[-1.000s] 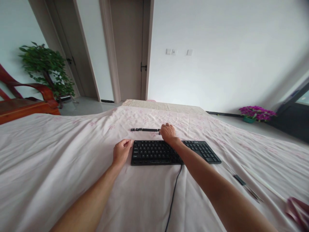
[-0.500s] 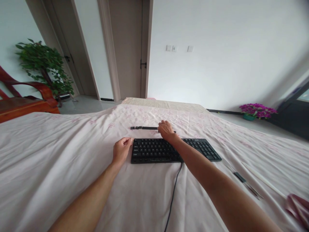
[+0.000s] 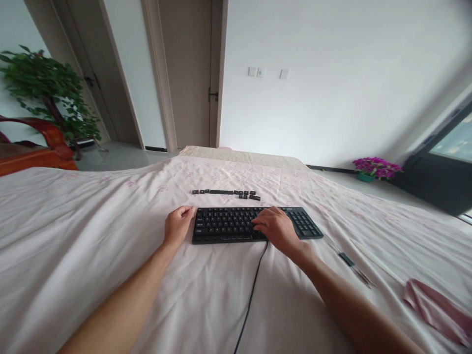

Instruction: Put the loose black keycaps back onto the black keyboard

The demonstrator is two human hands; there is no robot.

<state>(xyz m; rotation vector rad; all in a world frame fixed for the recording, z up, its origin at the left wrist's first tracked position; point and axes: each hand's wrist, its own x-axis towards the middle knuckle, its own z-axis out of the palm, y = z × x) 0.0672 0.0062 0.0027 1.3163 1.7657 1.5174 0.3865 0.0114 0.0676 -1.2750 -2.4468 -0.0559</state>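
A black wired keyboard (image 3: 228, 224) lies on a pale pink floral sheet (image 3: 92, 231). My left hand (image 3: 177, 225) rests at the keyboard's left end, fingers curled against its edge. My right hand (image 3: 276, 228) lies over the keys on the right half, fingers bent down onto them; I cannot see anything held in it. Behind the keyboard, a row of loose black keycaps (image 3: 225, 193) sits on the sheet, including one long bar-shaped cap.
The keyboard's black cable (image 3: 251, 295) runs toward me. A thin tool with a black grip (image 3: 348, 261) and a pink cloth (image 3: 435, 307) lie at the right. Doors, a potted plant (image 3: 47, 93) and purple flowers (image 3: 372, 168) stand beyond.
My right hand has drawn back from the keycap row to the keyboard's right half. More loose keycaps now show at the row's right end. The view has shifted a little.
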